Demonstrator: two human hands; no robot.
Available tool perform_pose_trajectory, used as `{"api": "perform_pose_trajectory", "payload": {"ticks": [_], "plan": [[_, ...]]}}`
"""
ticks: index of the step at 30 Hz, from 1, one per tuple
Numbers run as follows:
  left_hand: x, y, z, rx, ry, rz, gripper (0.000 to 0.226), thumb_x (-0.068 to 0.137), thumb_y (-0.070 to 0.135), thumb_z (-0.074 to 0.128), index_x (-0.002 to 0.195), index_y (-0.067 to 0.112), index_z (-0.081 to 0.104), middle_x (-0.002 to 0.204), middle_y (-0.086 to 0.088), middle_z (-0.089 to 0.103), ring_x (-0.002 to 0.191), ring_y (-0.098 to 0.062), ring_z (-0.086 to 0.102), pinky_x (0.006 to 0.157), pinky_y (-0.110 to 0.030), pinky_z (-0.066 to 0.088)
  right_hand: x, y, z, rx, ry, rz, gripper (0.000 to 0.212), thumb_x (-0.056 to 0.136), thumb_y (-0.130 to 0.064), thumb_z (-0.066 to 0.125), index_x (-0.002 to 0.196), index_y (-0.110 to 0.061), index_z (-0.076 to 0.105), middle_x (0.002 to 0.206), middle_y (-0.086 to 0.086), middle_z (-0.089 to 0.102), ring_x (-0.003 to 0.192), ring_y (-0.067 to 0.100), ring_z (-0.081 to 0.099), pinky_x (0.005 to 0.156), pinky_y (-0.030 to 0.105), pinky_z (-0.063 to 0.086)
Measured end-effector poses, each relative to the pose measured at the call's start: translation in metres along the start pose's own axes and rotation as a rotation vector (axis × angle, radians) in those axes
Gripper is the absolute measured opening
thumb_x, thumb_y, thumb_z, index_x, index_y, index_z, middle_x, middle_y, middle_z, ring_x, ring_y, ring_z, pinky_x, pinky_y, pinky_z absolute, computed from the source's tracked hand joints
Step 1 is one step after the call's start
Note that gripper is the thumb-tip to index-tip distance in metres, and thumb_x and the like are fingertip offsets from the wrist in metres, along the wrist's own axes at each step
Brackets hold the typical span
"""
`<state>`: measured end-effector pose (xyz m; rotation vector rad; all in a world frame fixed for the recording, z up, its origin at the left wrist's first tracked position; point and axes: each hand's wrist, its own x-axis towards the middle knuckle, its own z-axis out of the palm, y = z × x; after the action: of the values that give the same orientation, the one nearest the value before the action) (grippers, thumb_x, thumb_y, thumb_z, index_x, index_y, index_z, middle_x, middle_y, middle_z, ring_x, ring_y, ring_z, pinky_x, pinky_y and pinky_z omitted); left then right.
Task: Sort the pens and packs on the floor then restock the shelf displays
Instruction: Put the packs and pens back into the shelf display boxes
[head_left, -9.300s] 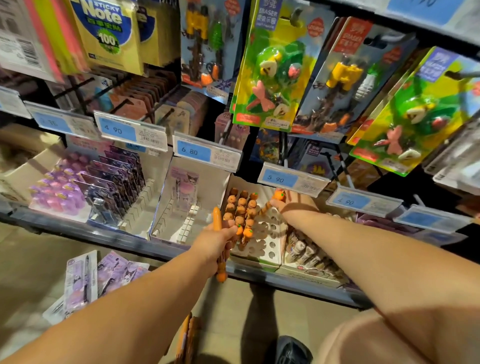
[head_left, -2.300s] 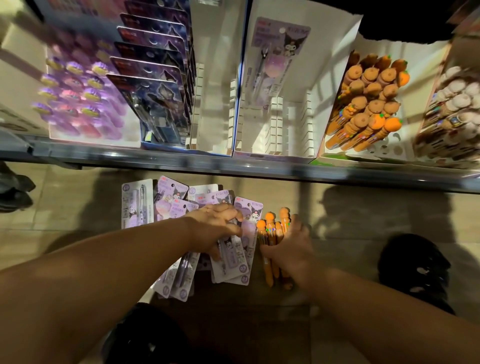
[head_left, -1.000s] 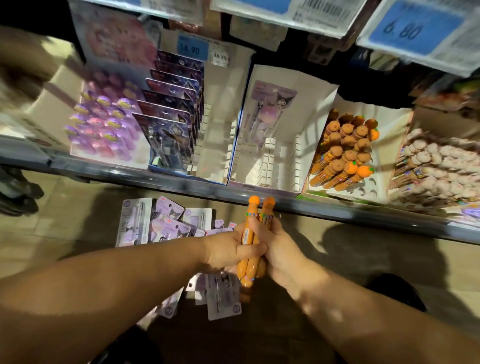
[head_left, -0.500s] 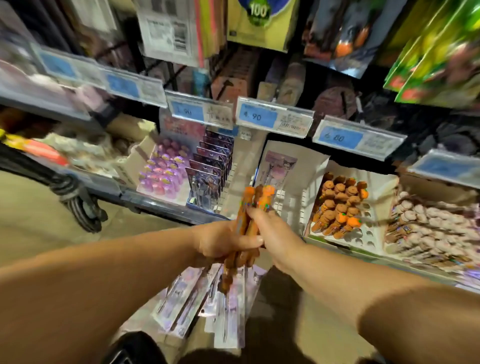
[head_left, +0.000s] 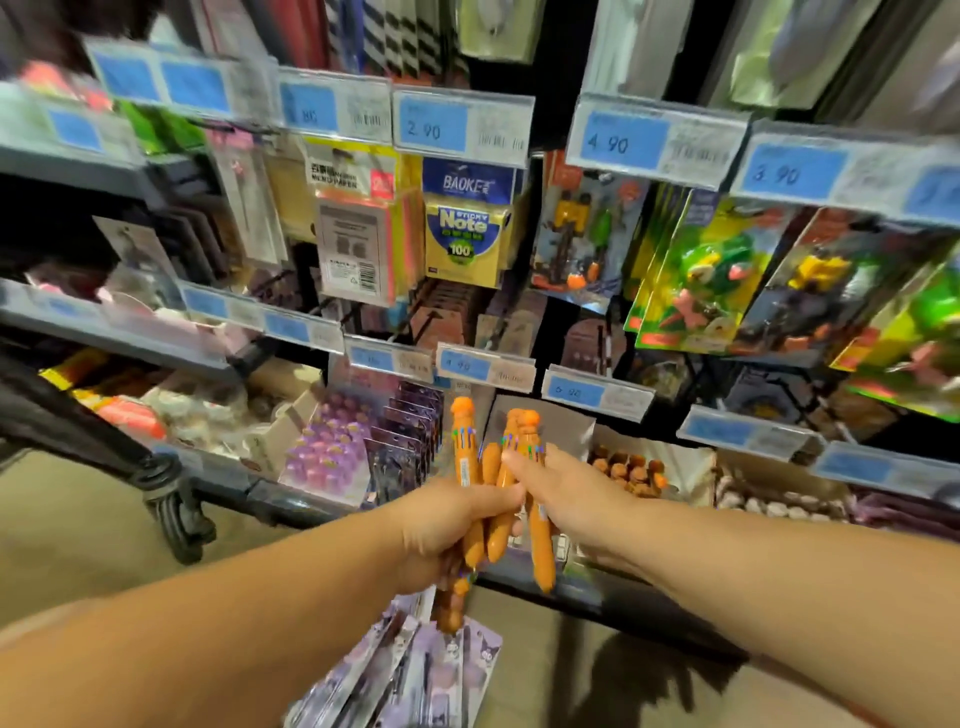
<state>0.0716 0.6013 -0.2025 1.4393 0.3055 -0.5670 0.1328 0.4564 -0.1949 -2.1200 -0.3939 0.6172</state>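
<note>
My left hand (head_left: 447, 525) grips a bunch of orange carrot-shaped pens (head_left: 480, 499), held upright in front of the bottom shelf. My right hand (head_left: 566, 499) pinches one of these pens near its top. Purple character pen packs (head_left: 415, 675) lie on the floor below my hands. On the shelf behind stands a white display box with orange pens (head_left: 631, 470), partly hidden by my right hand. Left of it are a box of purple-black packs (head_left: 405, 441) and a tray of purple pens (head_left: 327, 447).
Blue price tags (head_left: 485, 366) run along the shelf edges. Sticky note packs (head_left: 462, 234) and toy eraser packs (head_left: 701, 270) hang above. A dark metal stand leg (head_left: 171, 499) rests on the floor at left. Tan floor lies below the shelf.
I have lifted the orange pens off the floor with both hands and raised them toward the shelf. My view has tilted up from the floor to the upper shelves.
</note>
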Motion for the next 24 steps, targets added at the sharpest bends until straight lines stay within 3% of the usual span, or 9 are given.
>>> {"api": "perform_pose_trajectory", "payload": {"ticks": [2,5,7,13,17,21,24], "plan": [[0.005,-0.01,0.01,-0.079,0.029,-0.021,0.04,0.097,0.03,0.054,0.063,0.011,0.063,0.059,-0.008,0.05,0.043,-0.012,0.038,0.045,-0.022,0.028,0.0,0.012,-0.004,-0.119,0.034,0.019,0.04,0.098,-0.047,0.045,0.117,-0.013,0.05,0.106,0.013,0.066,0.088,0.019,0.061,0.079,0.03,0.05],[0.015,-0.024,0.026,-0.195,0.074,-0.071,0.037,0.1,0.025,0.051,0.068,0.008,0.061,0.062,-0.009,0.054,0.038,-0.01,0.038,0.039,-0.017,0.032,-0.003,0.035,-0.003,-0.177,0.064,0.032,0.047,0.094,-0.048,0.052,0.131,-0.023,0.038,0.099,0.01,0.068,0.086,0.024,0.067,0.082,0.041,0.055],[0.026,-0.029,0.034,-0.22,0.1,-0.1,0.035,0.1,0.022,0.05,0.071,0.007,0.06,0.053,-0.006,0.056,0.035,-0.01,0.04,0.038,-0.016,0.034,-0.003,0.046,-0.006,-0.213,0.102,0.046,0.045,0.096,-0.041,0.053,0.134,-0.024,0.037,0.1,0.011,0.067,0.09,0.026,0.066,0.081,0.038,0.053],[0.056,-0.033,0.053,-0.179,0.057,-0.172,0.022,0.098,0.022,0.054,0.082,0.009,0.062,0.059,-0.003,0.062,0.036,-0.009,0.047,0.037,-0.015,0.036,-0.008,0.065,-0.029,-0.302,0.159,0.118,0.03,0.097,-0.031,0.053,0.122,-0.02,0.041,0.093,0.002,0.058,0.084,0.02,0.058,0.072,0.033,0.046],[0.068,-0.039,0.059,-0.177,0.024,-0.208,0.019,0.098,0.022,0.055,0.089,0.007,0.061,0.06,-0.005,0.062,0.038,-0.009,0.049,0.037,-0.017,0.038,-0.017,0.086,-0.065,-0.413,0.164,0.253,0.027,0.096,-0.029,0.053,0.117,-0.02,0.038,0.085,0.0,0.054,0.08,0.022,0.058,0.071,0.036,0.051],[0.075,-0.039,0.062,-0.193,-0.026,-0.204,0.019,0.1,0.022,0.052,0.095,0.006,0.06,0.063,-0.007,0.061,0.043,-0.013,0.052,0.039,-0.019,0.04,-0.017,0.112,-0.09,-0.407,0.283,0.436,0.039,0.1,-0.028,0.046,0.133,-0.012,0.036,0.082,0.006,0.052,0.067,0.019,0.051,0.054,0.031,0.041],[0.077,-0.035,0.066,-0.223,-0.058,-0.181,0.018,0.101,0.019,0.049,0.098,0.004,0.057,0.065,-0.008,0.058,0.044,-0.015,0.055,0.037,-0.019,0.04,-0.013,0.13,-0.098,-0.351,0.439,0.491,0.024,0.101,-0.031,0.043,0.115,-0.011,0.043,0.095,0.01,0.055,0.08,0.026,0.055,0.05,0.027,0.035]]}}
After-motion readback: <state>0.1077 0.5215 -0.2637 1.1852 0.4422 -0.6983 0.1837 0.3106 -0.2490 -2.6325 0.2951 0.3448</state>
